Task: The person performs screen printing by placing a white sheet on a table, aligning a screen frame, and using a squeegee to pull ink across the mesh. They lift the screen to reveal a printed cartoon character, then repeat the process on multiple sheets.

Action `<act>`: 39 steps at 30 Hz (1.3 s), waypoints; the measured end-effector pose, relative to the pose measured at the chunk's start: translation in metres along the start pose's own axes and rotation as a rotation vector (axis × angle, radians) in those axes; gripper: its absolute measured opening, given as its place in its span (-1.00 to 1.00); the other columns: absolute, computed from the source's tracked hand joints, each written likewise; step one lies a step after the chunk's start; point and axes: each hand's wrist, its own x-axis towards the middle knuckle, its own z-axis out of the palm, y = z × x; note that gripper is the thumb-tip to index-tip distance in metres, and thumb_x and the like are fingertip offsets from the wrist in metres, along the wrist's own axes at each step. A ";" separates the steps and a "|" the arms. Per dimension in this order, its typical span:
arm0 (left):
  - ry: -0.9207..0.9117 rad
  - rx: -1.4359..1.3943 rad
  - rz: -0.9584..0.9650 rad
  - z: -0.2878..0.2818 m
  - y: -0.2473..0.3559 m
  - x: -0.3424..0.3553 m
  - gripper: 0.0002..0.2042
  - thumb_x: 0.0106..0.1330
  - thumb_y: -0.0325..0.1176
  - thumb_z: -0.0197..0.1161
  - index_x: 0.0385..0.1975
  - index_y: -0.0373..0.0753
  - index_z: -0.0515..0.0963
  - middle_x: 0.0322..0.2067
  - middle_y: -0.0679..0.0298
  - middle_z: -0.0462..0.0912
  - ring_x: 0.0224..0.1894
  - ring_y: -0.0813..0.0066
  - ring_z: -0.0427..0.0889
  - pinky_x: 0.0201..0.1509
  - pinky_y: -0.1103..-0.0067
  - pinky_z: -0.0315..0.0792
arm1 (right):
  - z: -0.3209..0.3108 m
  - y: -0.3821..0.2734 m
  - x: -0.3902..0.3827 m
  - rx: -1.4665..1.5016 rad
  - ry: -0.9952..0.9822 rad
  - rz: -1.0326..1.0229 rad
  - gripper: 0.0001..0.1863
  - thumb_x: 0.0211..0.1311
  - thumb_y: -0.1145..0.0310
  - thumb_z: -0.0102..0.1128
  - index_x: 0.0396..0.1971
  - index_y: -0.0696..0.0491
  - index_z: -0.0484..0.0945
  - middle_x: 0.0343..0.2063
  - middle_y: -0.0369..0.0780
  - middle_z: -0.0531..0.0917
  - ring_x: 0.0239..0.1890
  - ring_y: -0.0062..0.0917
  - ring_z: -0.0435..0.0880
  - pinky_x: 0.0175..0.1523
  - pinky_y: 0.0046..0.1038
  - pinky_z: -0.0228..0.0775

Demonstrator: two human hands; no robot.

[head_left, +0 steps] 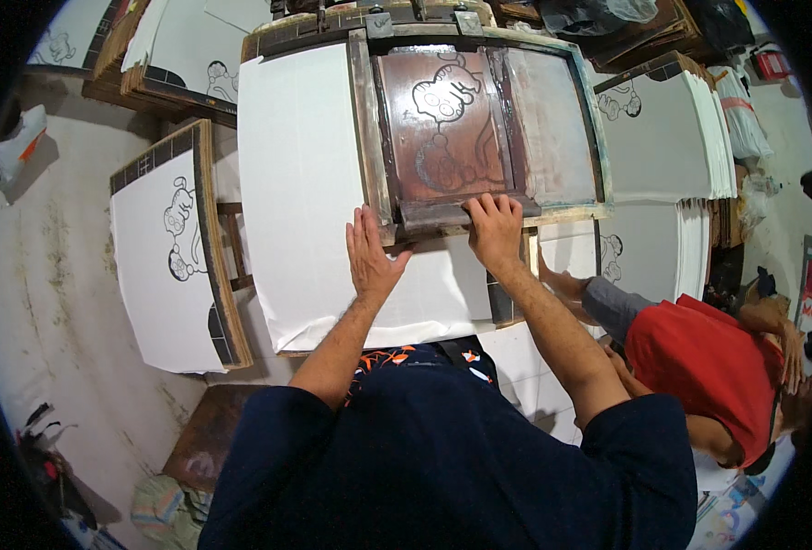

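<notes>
A wooden screen-printing frame (370, 128) lies over white sheet material (300, 183), held at its far edge by metal hinge clamps (379, 25). Its mesh panel (397, 119) is reddish brown, with black outlines of a cartoon animal. Along the near end of the mesh rests a dark squeegee (433, 214). My right hand (496, 231) is closed over the squeegee's right part, fingers curled on its top. My left hand (374, 259) lies flat at the frame's near left corner, fingers stretched and thumb out toward the squeegee's left end.
Boards with printed white sheets stand at the left (160, 266) and right (658, 137). A person in a red top (699, 376) bends low at my right, close to my forearm. Plastic bags (598, 14) lie beyond the table. A brown board (213, 435) is on the floor.
</notes>
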 end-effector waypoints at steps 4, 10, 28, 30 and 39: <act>-0.002 -0.106 -0.145 -0.003 0.012 0.006 0.13 0.05 -0.37 0.60 0.59 -0.35 -0.07 0.47 -0.16 0.24 0.57 -0.06 0.14 0.68 0.06 -0.13 | -0.008 -0.006 0.006 0.006 0.049 -0.001 -0.66 0.05 0.53 0.35 -0.13 -0.06 0.58 -0.16 -0.28 0.59 -0.01 -0.29 0.53 0.24 -0.13 0.23; 0.012 -0.491 -0.245 -0.016 0.024 0.003 0.08 0.07 -0.50 0.57 0.59 -0.26 -0.01 0.33 -0.21 0.44 0.36 -0.14 0.46 0.45 0.18 0.34 | -0.040 0.015 0.072 0.028 -0.137 -0.029 -0.65 0.09 0.40 0.47 -0.10 -0.06 0.61 -0.22 -0.28 0.64 -0.04 -0.26 0.56 0.09 -0.16 0.28; -0.009 -0.462 -0.378 -0.037 0.045 0.006 0.02 0.08 -0.61 0.52 0.57 -0.32 0.06 0.36 -0.24 0.43 0.41 -0.14 0.46 0.41 0.30 0.43 | 0.029 0.104 0.326 -0.079 -0.114 -0.147 -0.48 0.16 0.21 0.47 0.13 -0.07 0.58 0.04 -0.23 0.70 0.11 -0.19 0.61 0.15 -0.06 0.33; 0.006 -0.457 -0.355 -0.039 0.045 0.006 0.01 0.10 -0.61 0.50 0.58 -0.31 0.04 0.39 -0.25 0.39 0.43 -0.15 0.42 0.43 0.30 0.42 | 0.039 0.111 0.364 -0.119 -0.051 -0.152 -0.50 0.19 0.19 0.46 0.14 -0.10 0.58 0.04 -0.22 0.72 0.10 -0.19 0.63 0.17 -0.06 0.34; 0.025 -0.392 -0.281 -0.037 0.042 0.006 0.09 0.05 -0.59 0.58 0.60 -0.29 0.00 0.35 -0.16 0.48 0.25 0.22 0.64 0.27 0.39 0.56 | 0.007 0.069 0.200 0.070 0.276 -0.027 -0.47 -0.15 0.50 0.48 -0.04 -0.12 0.67 -0.15 -0.27 0.65 0.04 -0.25 0.56 0.28 -0.13 0.27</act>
